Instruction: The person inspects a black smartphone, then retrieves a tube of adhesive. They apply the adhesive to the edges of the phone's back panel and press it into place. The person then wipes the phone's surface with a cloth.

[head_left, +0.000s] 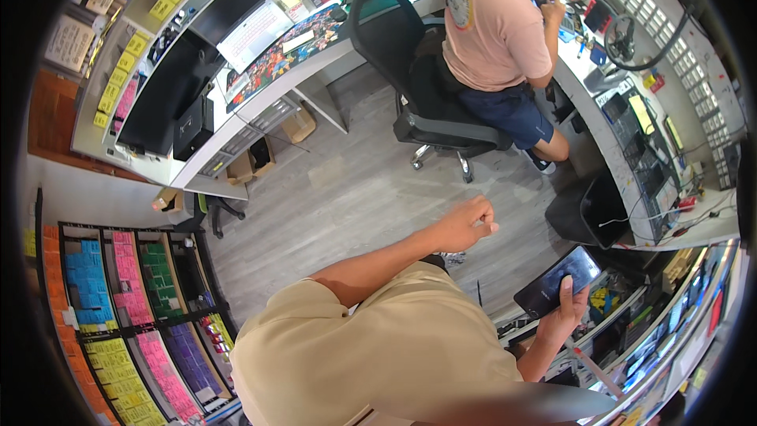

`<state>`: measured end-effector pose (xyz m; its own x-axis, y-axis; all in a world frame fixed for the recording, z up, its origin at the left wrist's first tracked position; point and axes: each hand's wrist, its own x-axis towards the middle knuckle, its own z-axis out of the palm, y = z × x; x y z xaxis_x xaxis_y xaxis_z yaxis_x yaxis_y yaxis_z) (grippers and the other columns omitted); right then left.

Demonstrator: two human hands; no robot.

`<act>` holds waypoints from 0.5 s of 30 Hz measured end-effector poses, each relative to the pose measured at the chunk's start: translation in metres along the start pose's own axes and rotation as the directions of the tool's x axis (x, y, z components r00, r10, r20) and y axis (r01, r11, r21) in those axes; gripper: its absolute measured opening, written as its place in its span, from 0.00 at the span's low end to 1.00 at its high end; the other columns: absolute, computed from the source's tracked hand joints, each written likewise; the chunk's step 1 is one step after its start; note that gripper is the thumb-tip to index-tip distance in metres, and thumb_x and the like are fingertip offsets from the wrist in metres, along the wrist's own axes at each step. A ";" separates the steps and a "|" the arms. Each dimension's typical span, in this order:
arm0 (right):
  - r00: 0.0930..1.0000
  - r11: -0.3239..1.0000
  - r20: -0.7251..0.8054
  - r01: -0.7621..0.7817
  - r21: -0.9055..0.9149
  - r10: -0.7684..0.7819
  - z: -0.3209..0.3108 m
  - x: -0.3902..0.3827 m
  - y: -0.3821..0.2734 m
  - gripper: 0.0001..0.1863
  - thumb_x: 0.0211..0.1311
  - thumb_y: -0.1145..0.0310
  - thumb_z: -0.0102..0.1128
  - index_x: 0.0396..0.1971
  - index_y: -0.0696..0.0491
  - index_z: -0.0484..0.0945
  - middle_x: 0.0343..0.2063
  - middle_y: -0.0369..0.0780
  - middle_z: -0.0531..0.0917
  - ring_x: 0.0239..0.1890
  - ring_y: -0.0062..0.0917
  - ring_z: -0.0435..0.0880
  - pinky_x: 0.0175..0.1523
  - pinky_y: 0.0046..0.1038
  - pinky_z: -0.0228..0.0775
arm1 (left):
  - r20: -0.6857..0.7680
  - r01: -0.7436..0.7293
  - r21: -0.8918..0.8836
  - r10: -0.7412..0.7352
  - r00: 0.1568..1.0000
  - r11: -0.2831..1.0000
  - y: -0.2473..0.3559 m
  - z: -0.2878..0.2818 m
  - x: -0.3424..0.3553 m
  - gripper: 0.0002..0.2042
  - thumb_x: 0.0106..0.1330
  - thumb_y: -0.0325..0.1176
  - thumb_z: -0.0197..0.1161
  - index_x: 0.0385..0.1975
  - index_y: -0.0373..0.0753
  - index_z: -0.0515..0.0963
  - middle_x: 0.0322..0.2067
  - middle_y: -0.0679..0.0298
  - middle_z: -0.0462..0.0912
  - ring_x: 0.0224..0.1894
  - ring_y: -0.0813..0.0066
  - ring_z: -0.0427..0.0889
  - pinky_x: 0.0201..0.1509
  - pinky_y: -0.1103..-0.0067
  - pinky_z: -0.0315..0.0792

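My right hand [566, 312] grips a dark smartphone [544, 288] at the right, its thumb lying across the glossy face. The phone is tilted, and a pale reflection shows toward its upper right end. In front of my body, my left hand [471, 222] hangs in the air over the grey floor with its fingers loosely curled in. Nothing shows in it, and it touches nothing.
Another person [501, 31] stands at the right workbench [572, 79], beside a black office chair [441, 110]. A black bin [579, 209] stands near my right hand. Monitors line the left desk [197, 154]. A rack of colourful labelled boxes [130, 315] is at lower left.
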<state>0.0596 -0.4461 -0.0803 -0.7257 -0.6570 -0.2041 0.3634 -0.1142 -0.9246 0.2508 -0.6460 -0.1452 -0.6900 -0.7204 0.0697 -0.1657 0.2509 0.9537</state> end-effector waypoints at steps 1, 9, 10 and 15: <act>1.000 0.999 -0.014 -0.009 -0.033 0.009 0.003 0.001 -0.001 0.21 0.73 0.72 0.60 0.63 0.59 0.73 0.50 0.38 0.84 0.49 0.23 0.84 0.58 0.26 0.74 | -0.006 -0.056 -0.045 0.055 0.998 0.997 -0.002 -0.001 -0.002 0.23 0.78 0.45 0.55 0.24 0.31 0.68 0.24 0.49 0.71 0.30 0.50 0.70 0.39 0.60 0.67; 0.997 0.992 0.073 -0.010 -0.128 0.020 0.049 0.011 -0.007 0.21 0.72 0.70 0.62 0.61 0.60 0.75 0.52 0.39 0.83 0.51 0.22 0.80 0.62 0.26 0.69 | -0.086 0.038 -0.004 -0.038 0.996 0.999 0.002 -0.031 -0.001 0.18 0.77 0.47 0.61 0.37 0.36 0.84 0.28 0.62 0.82 0.31 0.70 0.76 0.40 0.73 0.71; 0.987 0.993 0.157 0.050 -0.111 -0.032 0.055 0.013 -0.009 0.21 0.72 0.70 0.62 0.61 0.60 0.75 0.52 0.39 0.83 0.52 0.22 0.80 0.62 0.26 0.69 | 0.021 0.310 -0.048 -0.309 0.951 0.950 0.008 -0.037 0.003 0.19 0.76 0.48 0.61 0.40 0.36 0.85 0.30 0.62 0.83 0.34 0.71 0.78 0.42 0.74 0.72; 0.979 0.996 0.197 0.057 -0.073 -0.041 0.080 0.012 -0.021 0.20 0.71 0.72 0.61 0.60 0.60 0.76 0.51 0.38 0.84 0.53 0.21 0.81 0.62 0.26 0.70 | 0.366 0.038 -0.108 0.004 0.930 0.993 0.057 -0.039 0.032 0.29 0.71 0.42 0.69 0.69 0.41 0.70 0.55 0.59 0.77 0.55 0.71 0.76 0.65 0.70 0.69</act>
<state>0.0896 -0.5109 -0.0375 -0.6106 -0.7858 -0.0983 0.2779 -0.0964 -0.9558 0.2468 -0.6800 -0.0772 -0.9009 -0.4324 -0.0386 -0.1151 0.1521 0.9816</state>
